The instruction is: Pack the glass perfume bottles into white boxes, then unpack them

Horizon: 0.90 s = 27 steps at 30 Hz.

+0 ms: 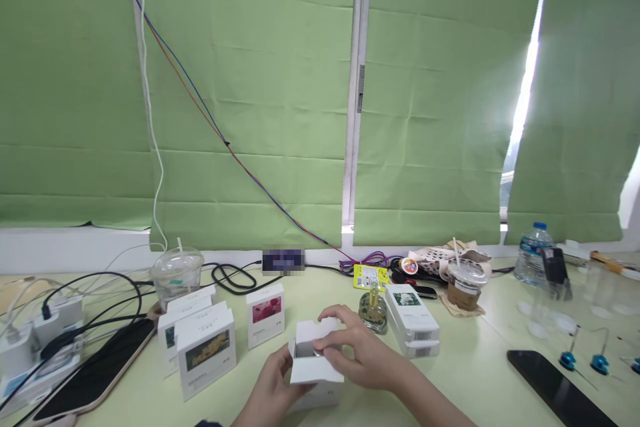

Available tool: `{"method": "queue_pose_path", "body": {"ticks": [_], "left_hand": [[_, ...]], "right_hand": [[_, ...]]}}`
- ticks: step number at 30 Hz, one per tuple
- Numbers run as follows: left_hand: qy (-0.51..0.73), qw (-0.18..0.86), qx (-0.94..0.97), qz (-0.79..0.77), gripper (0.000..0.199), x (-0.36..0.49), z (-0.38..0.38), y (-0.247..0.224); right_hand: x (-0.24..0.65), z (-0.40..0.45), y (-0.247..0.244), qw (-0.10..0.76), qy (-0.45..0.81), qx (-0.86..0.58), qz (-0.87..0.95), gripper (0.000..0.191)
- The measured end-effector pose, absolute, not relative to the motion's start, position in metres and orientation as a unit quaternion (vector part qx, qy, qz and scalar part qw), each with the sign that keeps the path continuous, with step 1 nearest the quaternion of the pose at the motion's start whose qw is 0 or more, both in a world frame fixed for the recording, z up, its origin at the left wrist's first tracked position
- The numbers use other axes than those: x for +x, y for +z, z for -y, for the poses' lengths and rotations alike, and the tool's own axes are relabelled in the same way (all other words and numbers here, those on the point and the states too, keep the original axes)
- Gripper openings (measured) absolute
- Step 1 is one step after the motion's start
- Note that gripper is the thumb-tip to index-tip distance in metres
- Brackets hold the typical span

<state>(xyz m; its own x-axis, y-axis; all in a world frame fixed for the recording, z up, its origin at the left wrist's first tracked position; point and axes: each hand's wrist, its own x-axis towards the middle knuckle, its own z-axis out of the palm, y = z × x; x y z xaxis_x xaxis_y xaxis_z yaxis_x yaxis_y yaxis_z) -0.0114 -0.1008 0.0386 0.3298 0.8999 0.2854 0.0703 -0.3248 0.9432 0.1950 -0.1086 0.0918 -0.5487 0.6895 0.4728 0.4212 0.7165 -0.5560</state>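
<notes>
A small white carton [315,371] stands at the front middle of the table with its top flaps up. My left hand [273,380] is closed round its left side. Over the carton's opening, my right hand [357,350] has its fingers bent and pinched together. A bit of something shiny shows below those fingertips, too little to name. Just beyond the right hand stands a round glass bottle [373,313] with a yellowish top. Left of the carton is a white box with a pink flower picture [267,315].
White picture boxes [206,350] stand at left, near a phone [95,370] and tangled chargers. Stacked white boxes [413,320], an iced drink cup [466,283] and a water bottle [534,253] are right. A black phone [557,383] lies front right.
</notes>
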Motion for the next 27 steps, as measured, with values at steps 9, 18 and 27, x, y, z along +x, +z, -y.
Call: {"method": "queue_pose_path", "body": {"ticks": [9, 18, 27], "left_hand": [[0.451, 0.445, 0.684, -0.362, 0.029, -0.012, 0.099, 0.036], [0.443, 0.410, 0.695, -0.391, 0.028, -0.012, 0.100, 0.036], [0.497, 0.409, 0.675, -0.361, 0.050, -0.010, 0.105, 0.030]], "right_hand": [[0.193, 0.105, 0.087, 0.435, 0.170, -0.286, 0.837, 0.028], [0.198, 0.107, 0.100, 0.439, 0.196, -0.262, 0.837, 0.040], [0.198, 0.110, 0.102, 0.385, 0.200, -0.273, 0.859, 0.031]]}}
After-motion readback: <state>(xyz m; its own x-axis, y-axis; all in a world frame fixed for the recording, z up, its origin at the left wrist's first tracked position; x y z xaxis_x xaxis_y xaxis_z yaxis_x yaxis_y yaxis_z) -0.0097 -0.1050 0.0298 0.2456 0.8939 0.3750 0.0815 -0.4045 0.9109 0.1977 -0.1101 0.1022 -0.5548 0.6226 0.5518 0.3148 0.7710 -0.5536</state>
